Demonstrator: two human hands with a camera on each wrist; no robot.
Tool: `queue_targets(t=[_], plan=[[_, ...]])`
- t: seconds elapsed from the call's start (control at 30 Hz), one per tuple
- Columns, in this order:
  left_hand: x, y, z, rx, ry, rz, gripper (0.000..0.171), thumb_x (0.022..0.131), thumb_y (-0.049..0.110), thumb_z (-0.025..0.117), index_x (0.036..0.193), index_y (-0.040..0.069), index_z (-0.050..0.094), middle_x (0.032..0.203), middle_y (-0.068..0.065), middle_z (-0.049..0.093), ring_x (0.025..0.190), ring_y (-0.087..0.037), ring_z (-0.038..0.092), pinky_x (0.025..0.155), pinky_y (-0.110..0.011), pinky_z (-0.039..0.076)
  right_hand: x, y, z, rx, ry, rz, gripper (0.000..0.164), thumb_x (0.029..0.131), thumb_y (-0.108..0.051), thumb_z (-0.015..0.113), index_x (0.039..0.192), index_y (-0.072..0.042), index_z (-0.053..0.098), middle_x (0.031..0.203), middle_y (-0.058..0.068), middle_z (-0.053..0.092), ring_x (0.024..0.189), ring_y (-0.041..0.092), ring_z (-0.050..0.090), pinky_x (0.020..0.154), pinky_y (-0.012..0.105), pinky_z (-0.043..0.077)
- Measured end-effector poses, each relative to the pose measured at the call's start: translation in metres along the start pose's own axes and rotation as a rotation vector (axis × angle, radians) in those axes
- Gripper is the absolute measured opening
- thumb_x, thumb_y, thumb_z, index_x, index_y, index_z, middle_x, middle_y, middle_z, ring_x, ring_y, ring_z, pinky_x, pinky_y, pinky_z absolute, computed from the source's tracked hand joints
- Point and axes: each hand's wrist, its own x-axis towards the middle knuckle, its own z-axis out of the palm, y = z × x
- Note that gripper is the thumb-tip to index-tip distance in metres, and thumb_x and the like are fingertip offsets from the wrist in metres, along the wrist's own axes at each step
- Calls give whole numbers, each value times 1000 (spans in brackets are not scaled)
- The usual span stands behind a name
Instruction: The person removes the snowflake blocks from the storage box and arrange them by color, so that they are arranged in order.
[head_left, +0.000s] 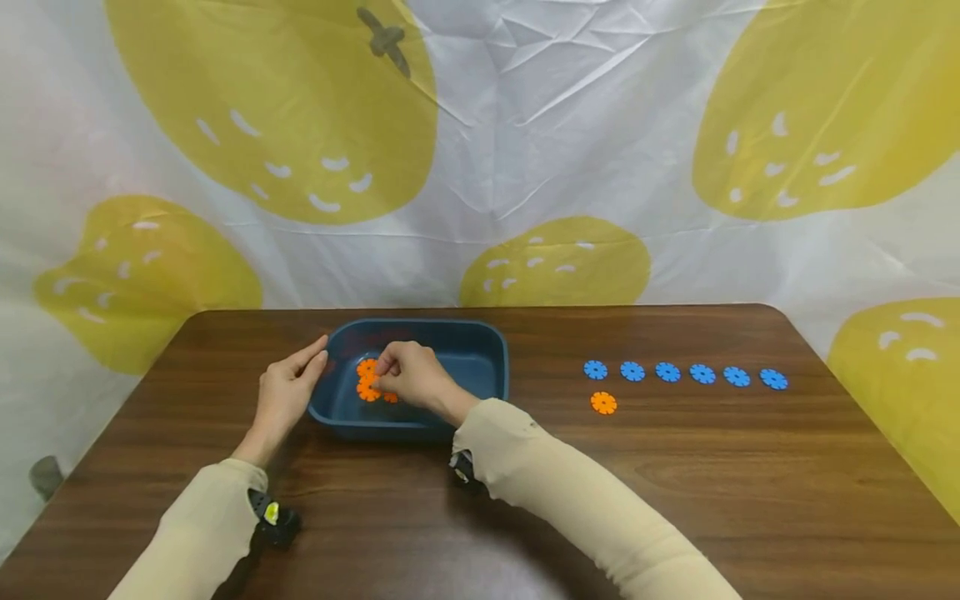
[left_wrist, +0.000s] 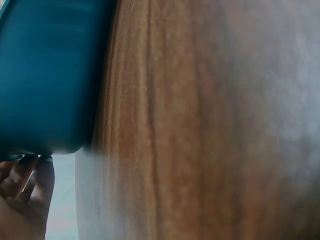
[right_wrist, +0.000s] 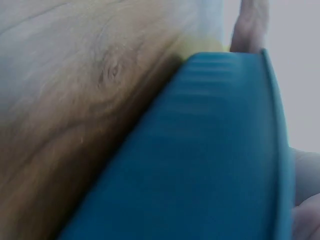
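Head view: a blue tub [head_left: 480,358] is set on the table [head_left: 675,483], within reach of both hands. Its left end is touched by the left hand [head_left: 283,393], whose fingers are fairly straight and not wrapped round the wall; the touch is probably meant to keep the light tub from sliding. Over the tub's inside the right hand [head_left: 416,379] is held with its fingertips drawn together, as suits thin, flat pieces; whether one is pinched cannot be told. Under and beside those fingertips, orange discs [head_left: 368,389] are seen on the tub floor, near its left end, partly hidden. On the table to the right, six blue discs [head_left: 667,372] are laid apart in a row, perhaps so that each can be seen separately. A lone orange disc [head_left: 603,403] is placed on the row's near side, apparently to keep the colours apart.
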Motion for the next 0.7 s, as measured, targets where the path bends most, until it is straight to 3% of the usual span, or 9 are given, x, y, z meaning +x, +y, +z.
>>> queue_targets(t=[0.33,0.57,0.7], plan=[[-1,-1,0,16,1,8,39,96,25,55,132,10,56,109,-17,66,106,-33,62,90,-47,47,-32,17,-41,203,98,-16,9,86,-8,67,90,-2,61,72,11,62,52,11,48,50,21,43],[-1,1,0,13,0,7,39,96,26,55,131,9,56,117,-17,63,111,-35,59,92,-48,46,-54,38,-76,300,169,-5,10,87,-4,65,94,3,59,68,3,57,51,11,45,48,22,40],[-1,2,0,13,-5,1,40,96,27,54,132,10,56,111,-18,65,110,-35,59,92,-48,46,-69,54,-96,331,202,22,12,88,-2,63,96,6,58,69,3,58,52,12,46,49,23,41]])
